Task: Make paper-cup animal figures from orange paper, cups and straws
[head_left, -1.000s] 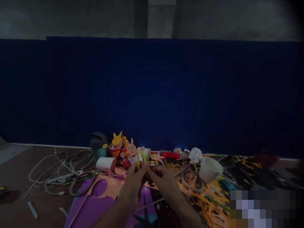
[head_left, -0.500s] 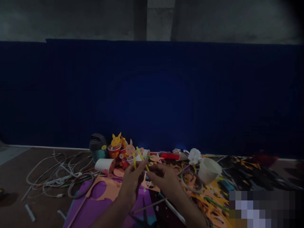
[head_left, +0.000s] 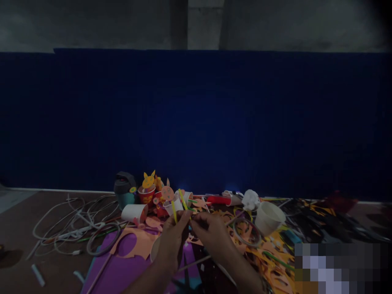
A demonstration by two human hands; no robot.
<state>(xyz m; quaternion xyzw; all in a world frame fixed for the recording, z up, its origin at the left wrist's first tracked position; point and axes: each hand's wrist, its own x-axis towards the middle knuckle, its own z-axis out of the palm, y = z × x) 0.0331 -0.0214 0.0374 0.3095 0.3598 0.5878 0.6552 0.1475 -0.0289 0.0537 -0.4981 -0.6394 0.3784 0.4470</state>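
Above the purple sheet [head_left: 122, 267], my left hand [head_left: 175, 232] pinches a narrow yellow strip [head_left: 174, 212] that sticks up past the fingers. A second yellow length [head_left: 183, 199] rises between the two hands. Whether both belong to one bent piece I cannot tell. My right hand [head_left: 211, 230] is closed beside it, thumb and fingertips together at its lower end, which the fingers hide. Against my left wrist shows a pale rounded edge [head_left: 154, 249], mostly covered. Dark scissors [head_left: 186, 271] lie below the hands.
Decorated red cups [head_left: 147, 195] with paper animal faces stand behind, near a tipped white cup [head_left: 134, 213] and a dark-lidded teal container [head_left: 125, 192]. Tangled white cable [head_left: 70, 222] lies left. Right are a white cup [head_left: 269, 220], a tape roll [head_left: 247, 232] and cut orange paper [head_left: 275, 261].
Both hands stay close together, and the yellow lengths have shifted slightly right. A pale rounded edge now shows beside my left wrist, where orange paper showed before.
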